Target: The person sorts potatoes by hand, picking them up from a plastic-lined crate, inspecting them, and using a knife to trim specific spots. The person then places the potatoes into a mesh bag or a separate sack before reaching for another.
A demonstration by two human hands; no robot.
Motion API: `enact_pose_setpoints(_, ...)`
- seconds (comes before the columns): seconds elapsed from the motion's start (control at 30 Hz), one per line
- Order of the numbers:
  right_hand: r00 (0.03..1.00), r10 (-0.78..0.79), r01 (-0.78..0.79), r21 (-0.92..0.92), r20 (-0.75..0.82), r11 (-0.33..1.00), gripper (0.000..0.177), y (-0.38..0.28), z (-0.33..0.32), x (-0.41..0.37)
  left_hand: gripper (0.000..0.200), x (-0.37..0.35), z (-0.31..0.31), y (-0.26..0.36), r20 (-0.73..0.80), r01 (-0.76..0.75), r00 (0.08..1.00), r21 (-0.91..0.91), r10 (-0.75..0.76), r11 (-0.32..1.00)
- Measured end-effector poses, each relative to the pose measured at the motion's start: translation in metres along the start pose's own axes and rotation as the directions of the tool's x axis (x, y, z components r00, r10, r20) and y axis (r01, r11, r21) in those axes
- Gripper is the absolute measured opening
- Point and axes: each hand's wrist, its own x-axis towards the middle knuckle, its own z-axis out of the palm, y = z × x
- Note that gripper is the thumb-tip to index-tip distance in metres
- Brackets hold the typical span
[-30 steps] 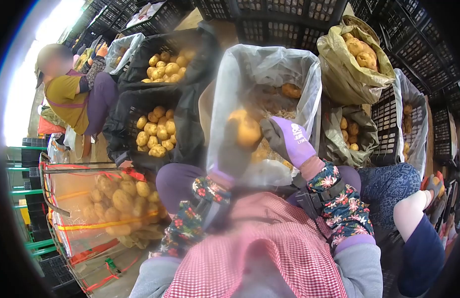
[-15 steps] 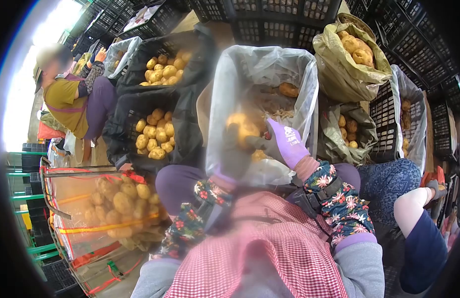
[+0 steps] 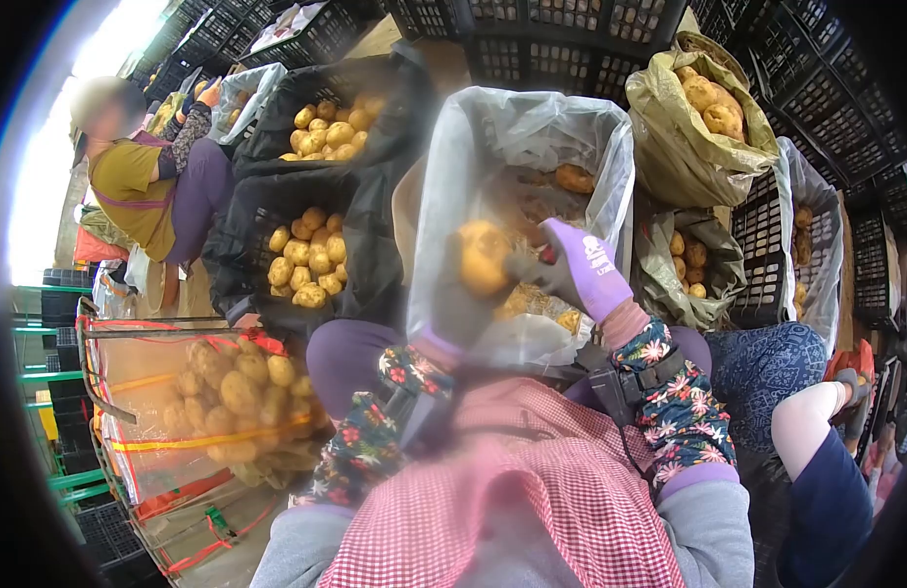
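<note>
My left hand, in a dark glove and blurred, is closed around a large yellow-brown potato over the crate lined with clear plastic. Just right of that potato is my right hand, in a purple and grey glove. Its fingers are curled together, with a bit of something dark red showing by the thumb; what it is I cannot make out. Inside the lined crate, a browner potato lies near the far right corner, and more potatoes show partly beneath my hands.
Left stand two black-lined crates of potatoes. A clear bag of potatoes is at lower left. On the right are an olive sack and a lower potato bag. A co-worker sits at far left; another person's leg is right.
The potato in my left hand has turned slightly and shows more clearly. My right hand has shifted a little to the right. The co-worker's raised hand has moved slightly.
</note>
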Motion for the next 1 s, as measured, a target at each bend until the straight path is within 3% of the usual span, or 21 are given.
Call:
enact_pose_setpoints(0.03,0.999,-0.020,0.019,0.029,0.045,0.999,0.057,-0.001,-0.001,-0.001,0.054,-0.001,0.003,0.007,0.098,0.153,0.987,-0.275,-0.131,0.949)
enact_pose_setpoints(0.07,0.998,-0.034,0.034,0.009,0.062,0.999,0.058,-0.006,-0.003,0.000,0.055,0.004,-0.003,0.001,0.060,-0.023,0.998,0.121,0.015,0.992)
enact_pose_setpoints(0.1,0.996,-0.046,0.047,-0.009,0.082,0.999,0.059,-0.011,-0.006,0.002,0.055,0.010,-0.010,-0.009,0.077,-0.177,0.984,0.499,0.160,0.848)
enact_pose_setpoints(0.17,0.991,-0.109,0.114,-0.073,0.072,0.991,0.059,-0.008,-0.003,0.005,0.055,0.008,-0.020,-0.018,0.161,-0.286,0.951,0.782,0.263,0.553)
enact_pose_setpoints(0.23,0.974,-0.225,0.225,-0.172,0.020,0.959,0.056,0.007,0.004,0.008,0.055,0.003,-0.022,-0.015,0.139,-0.252,0.964,0.745,0.226,0.618)
enact_pose_setpoints(0.27,0.945,-0.326,0.312,-0.242,-0.016,0.919,0.037,0.008,0.004,0.004,0.055,0.001,-0.018,-0.010,0.104,-0.212,0.975,0.710,0.198,0.671)
enact_pose_setpoints(0.37,0.890,-0.452,0.432,-0.212,-0.055,0.877,0.048,0.019,0.011,0.005,0.054,-0.009,-0.006,0.001,-0.008,-0.056,0.997,0.537,0.071,0.842)
enact_pose_setpoints(0.47,0.865,-0.499,0.466,-0.275,-0.061,0.841,0.050,0.016,0.010,0.004,0.052,-0.009,0.003,0.005,0.042,-0.013,0.999,0.428,-0.006,0.904)
enact_pose_setpoints(0.53,0.902,-0.432,0.413,-0.268,-0.013,0.870,0.037,0.007,0.005,0.000,0.052,-0.011,0.012,0.013,-0.036,0.153,0.988,0.234,-0.149,0.960)
enact_pose_setpoints(0.63,0.914,-0.405,0.391,-0.303,0.018,0.869,0.031,0.004,0.007,-0.005,0.039,-0.016,0.021,0.022,0.066,0.160,0.980,0.284,-0.186,0.945)
enact_pose_setpoints(0.73,0.907,-0.420,0.406,-0.337,0.033,0.850,0.035,0.013,0.014,-0.005,0.032,-0.018,0.025,0.024,0.028,0.219,0.973,0.191,-0.229,0.957)
enact_pose_setpoints(0.8,0.916,-0.397,0.394,-0.333,0.064,0.857,0.038,0.016,0.016,-0.005,0.032,-0.017,0.022,0.019,-0.006,0.150,0.987,0.404,-0.162,0.903)
enact_pose_setpoints(0.87,0.934,-0.338,0.357,-0.310,0.114,0.881,0.049,0.016,0.016,-0.005,0.037,-0.017,0.021,0.016,-0.034,0.123,0.992,0.500,-0.122,0.857)
enact_pose_setpoints(1.0,0.934,-0.330,0.357,-0.303,0.136,0.884,0.039,0.014,0.015,-0.007,0.043,-0.019,0.023,0.016,-0.059,0.140,0.990,0.503,-0.128,0.853)
